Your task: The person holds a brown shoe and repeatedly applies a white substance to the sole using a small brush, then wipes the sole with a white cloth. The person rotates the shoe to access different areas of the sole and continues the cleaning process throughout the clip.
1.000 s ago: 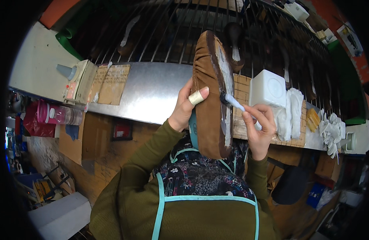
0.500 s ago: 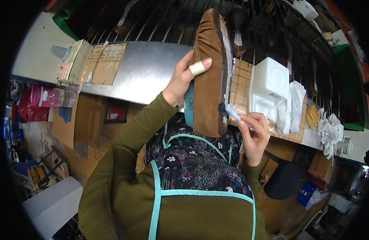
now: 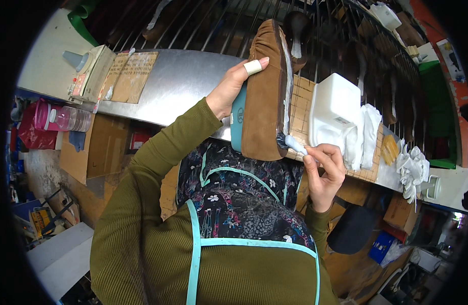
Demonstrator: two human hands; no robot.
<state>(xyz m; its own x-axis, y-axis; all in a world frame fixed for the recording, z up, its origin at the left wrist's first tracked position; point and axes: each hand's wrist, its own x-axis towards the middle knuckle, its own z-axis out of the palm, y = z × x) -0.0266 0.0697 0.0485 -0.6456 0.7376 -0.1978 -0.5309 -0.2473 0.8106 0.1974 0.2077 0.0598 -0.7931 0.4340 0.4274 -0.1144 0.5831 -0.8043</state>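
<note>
One held shoe (image 3: 266, 107), one brush (image 3: 294, 144)

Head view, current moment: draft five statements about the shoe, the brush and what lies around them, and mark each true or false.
1. The left hand holds the brown shoe. True.
2. The brush is in the right hand, and its handle is bright red. False: it is in the right hand, but the handle is pale blue.
3. A pale wrap goes around the left thumb. True.
4. The white plastic container is to the left of the shoe. False: the white plastic container is to its right.
5. The brush's dark tip is at the shoe's end nearest the person. True.
</note>
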